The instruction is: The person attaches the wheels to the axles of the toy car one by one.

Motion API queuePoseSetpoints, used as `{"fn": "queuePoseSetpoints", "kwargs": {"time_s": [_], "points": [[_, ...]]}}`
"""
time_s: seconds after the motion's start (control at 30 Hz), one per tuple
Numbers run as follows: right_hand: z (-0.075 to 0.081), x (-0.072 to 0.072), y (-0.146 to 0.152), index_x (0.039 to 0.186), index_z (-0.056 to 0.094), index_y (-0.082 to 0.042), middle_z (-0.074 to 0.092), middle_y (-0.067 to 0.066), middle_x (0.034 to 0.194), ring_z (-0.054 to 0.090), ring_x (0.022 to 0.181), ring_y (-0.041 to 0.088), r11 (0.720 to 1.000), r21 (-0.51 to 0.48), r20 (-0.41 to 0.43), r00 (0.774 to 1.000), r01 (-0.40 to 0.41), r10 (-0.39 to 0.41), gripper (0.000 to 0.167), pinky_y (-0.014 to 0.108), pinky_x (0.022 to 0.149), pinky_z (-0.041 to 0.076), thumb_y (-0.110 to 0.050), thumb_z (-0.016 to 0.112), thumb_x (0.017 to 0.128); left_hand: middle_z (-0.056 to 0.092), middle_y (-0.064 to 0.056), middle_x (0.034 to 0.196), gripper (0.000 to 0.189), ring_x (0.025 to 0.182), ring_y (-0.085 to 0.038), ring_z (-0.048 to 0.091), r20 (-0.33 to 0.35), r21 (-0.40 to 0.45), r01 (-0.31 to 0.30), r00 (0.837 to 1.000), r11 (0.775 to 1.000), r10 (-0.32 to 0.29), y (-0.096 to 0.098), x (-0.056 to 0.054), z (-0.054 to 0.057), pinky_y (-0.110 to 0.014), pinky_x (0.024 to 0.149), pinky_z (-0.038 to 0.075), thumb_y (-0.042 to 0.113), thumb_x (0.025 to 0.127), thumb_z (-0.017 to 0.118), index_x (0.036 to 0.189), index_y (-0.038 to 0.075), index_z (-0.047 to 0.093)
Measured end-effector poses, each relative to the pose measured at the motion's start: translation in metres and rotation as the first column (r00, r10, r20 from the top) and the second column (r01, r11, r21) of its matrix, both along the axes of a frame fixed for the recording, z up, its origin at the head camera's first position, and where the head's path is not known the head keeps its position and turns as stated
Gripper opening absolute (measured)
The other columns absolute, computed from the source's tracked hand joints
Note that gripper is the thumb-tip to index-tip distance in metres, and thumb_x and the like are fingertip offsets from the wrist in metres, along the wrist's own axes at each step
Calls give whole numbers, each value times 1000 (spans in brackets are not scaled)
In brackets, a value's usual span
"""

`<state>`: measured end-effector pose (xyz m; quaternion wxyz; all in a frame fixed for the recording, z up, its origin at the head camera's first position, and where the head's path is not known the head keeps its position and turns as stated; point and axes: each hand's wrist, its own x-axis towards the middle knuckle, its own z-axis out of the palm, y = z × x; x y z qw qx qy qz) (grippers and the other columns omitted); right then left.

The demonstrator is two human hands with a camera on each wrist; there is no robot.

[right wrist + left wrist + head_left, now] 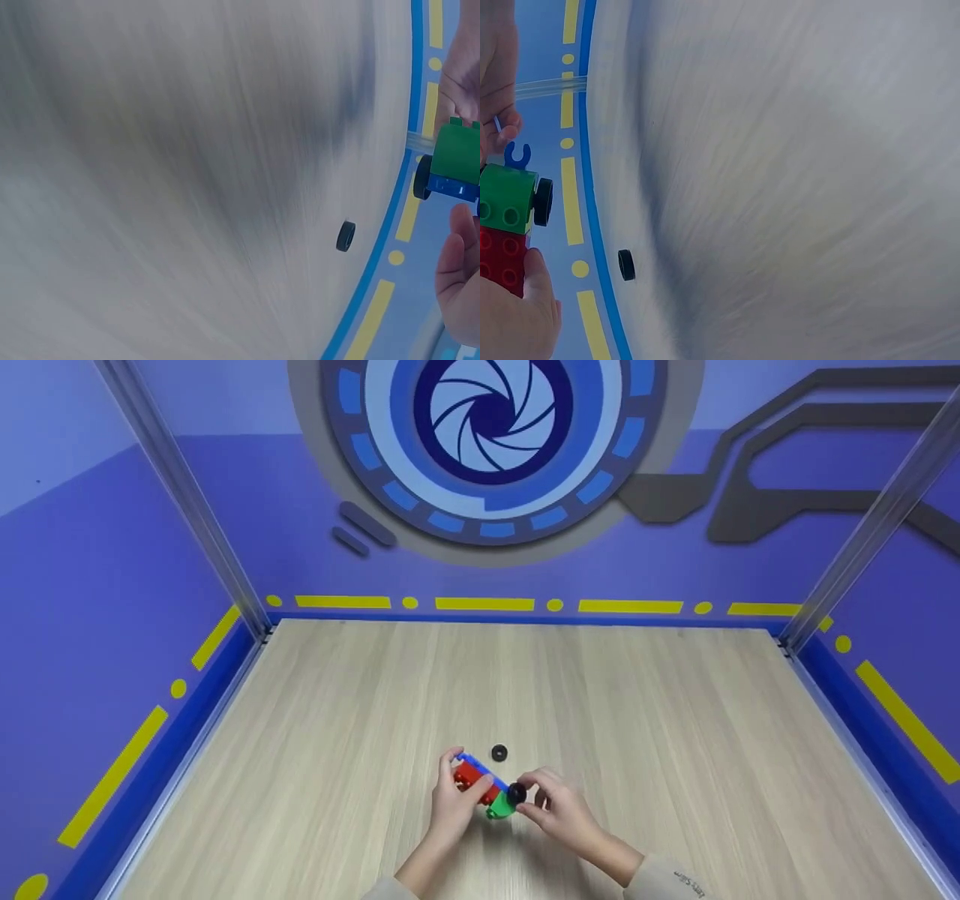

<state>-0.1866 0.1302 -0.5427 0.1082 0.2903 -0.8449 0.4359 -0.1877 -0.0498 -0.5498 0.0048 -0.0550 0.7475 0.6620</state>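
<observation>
In the head view my left hand (450, 806) grips a toy car of building bricks, its thumb across the red bricks (469, 773). The car has a blue base (484, 769) and a green brick (501, 808) at its right end. A black wheel (517, 793) sits at that end, between the thumb and forefinger of my right hand (562, 810). A blue hook (517, 155) sticks out past the green brick in the left wrist view. Another black wheel (422, 177) shows on the car in the right wrist view, where the frame edge cuts off much of the car.
A loose black wheel (499, 753) lies on the wood-grain table (637, 720), just beyond the car. Blue-purple panels (247, 510) with yellow marks wall the table at the back and both sides. Metal posts (180, 487) stand at the back corners.
</observation>
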Motion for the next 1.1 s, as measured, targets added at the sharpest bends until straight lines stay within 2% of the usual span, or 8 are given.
{"fn": "queuePoseSetpoints", "kwargs": {"time_s": [0.17,0.37,0.4,0.47,0.63,0.7,0.9,1.1], "points": [[1,1,-1,95,58,-9,58,0,87,53,67,7,999,38,-55,999,1,1,25,16,55,45,-11,70,73,54,-13,108,63,87,-18,51,-9,-4,6,1000,1000,-6,0,0,0,-27,68,48,28,80,62,131,17,27],[4,1,-1,96,59,-10,59,-2,87,51,68,2,995,98,-74,997,13,-6,25,14,56,45,-13,70,73,54,-13,110,62,88,-18,52,-7,-16,10,1000,1000,-10,-1,-1,-1,-28,70,48,26,80,62,131,18,27],[4,1,-1,96,59,-10,59,-2,87,51,68,2,995,98,-77,997,9,-2,26,15,56,45,-12,70,73,54,-13,110,62,89,-18,52,-12,-14,11,1000,1000,-11,-1,-1,0,-28,70,48,26,80,62,131,18,27],[4,1,-1,97,59,-9,59,-1,88,52,68,3,995,97,-77,997,0,8,27,16,56,46,-11,70,73,54,-15,110,61,89,-19,52,-18,-21,11,1000,1000,-12,-1,3,9,-29,71,48,23,81,61,131,15,27],[4,1,-1,102,61,-8,61,0,90,55,68,5,995,95,-105,994,-27,37,31,16,57,47,-8,69,72,54,-15,108,59,88,-19,52,-49,-53,-1,999,999,-2,0,4,8,-29,70,48,22,81,61,130,13,29],[3,0,-1,101,62,-7,61,0,90,56,69,6,996,86,-125,991,-36,46,31,16,57,47,-7,70,71,54,-14,107,60,87,-18,52,-57,-57,-2,998,998,-2,-1,0,-1,-29,69,48,25,80,62,130,15,29],[-2,0,-1,95,62,-5,62,1,86,58,68,14,998,45,-159,986,-42,48,29,14,57,46,-3,71,68,54,-14,108,62,89,-19,52,-30,-30,8,1000,1000,-9,-1,-1,0,-29,70,47,23,80,62,131,16,28],[-2,2,-2,96,61,-7,61,0,87,58,70,12,999,29,-123,992,-34,38,27,14,59,46,-6,70,70,53,-13,111,60,89,-19,50,-21,-45,15,1000,999,-16,-1,0,0,-28,70,46,22,81,61,131,16,28]]}}
